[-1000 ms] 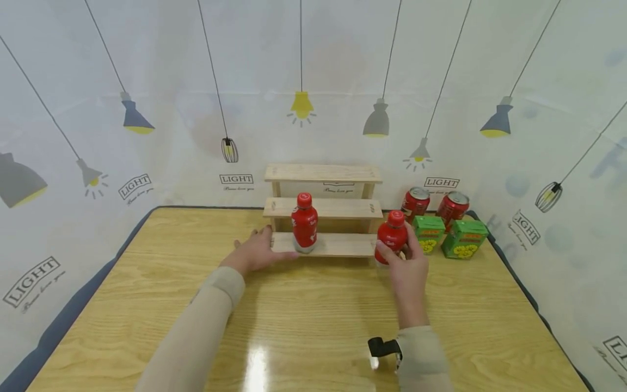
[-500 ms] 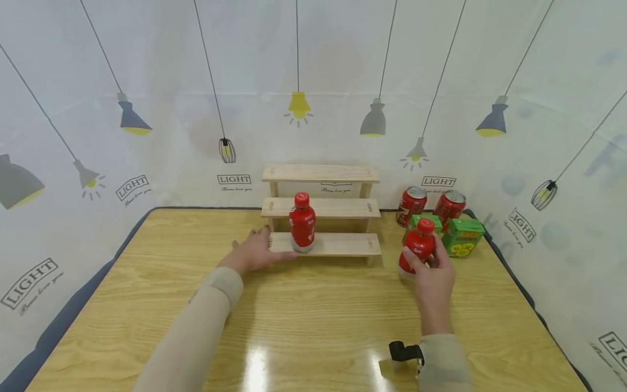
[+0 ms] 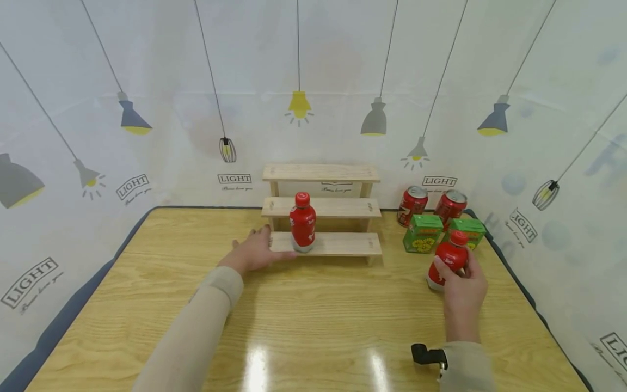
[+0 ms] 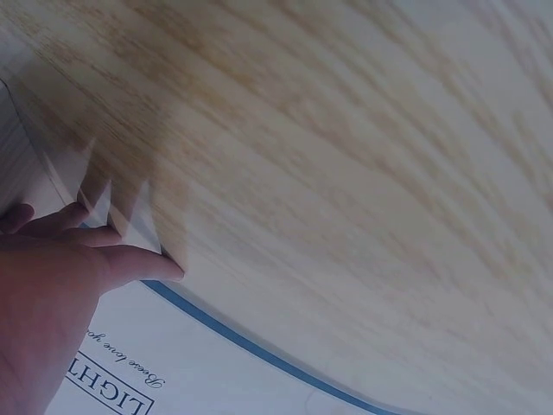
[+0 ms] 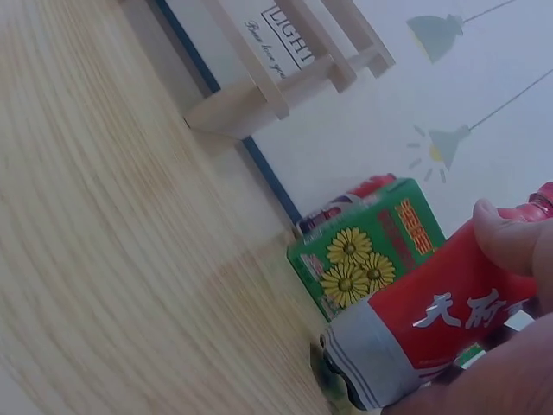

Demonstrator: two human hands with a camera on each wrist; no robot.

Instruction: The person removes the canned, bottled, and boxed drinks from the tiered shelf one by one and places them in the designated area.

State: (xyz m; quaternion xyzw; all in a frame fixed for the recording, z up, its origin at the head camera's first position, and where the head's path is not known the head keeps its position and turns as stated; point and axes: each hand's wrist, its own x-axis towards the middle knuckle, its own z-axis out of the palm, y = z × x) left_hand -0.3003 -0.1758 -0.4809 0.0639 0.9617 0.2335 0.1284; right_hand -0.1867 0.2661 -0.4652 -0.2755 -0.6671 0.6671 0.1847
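My right hand [image 3: 458, 280] grips a red bottle [image 3: 447, 260] with a red cap, standing on the wooden table [image 3: 313, 321] just in front of two green cartons [image 3: 423, 233]. The right wrist view shows the same red bottle [image 5: 432, 324] with white lettering, my thumb [image 5: 510, 238] wrapped on it, and a green carton with yellow flowers [image 5: 367, 251] behind. My left hand [image 3: 252, 251] rests flat against the left end of the lowest step of a three-step wooden rack [image 3: 321, 209]. A second red bottle [image 3: 302, 222] stands on that lowest step. In the left wrist view my left hand's fingers [image 4: 104, 251] lie straight.
Two red cans [image 3: 411, 206] stand behind the cartons at the back right. A patterned white curtain [image 3: 147, 109] with lamp prints surrounds the table. A dark blue band edges the table [image 4: 251, 346].
My right hand has carried the red bottle from beside the rack's right end to the right, setting it in front of the green cartons. The left hand has stayed put.
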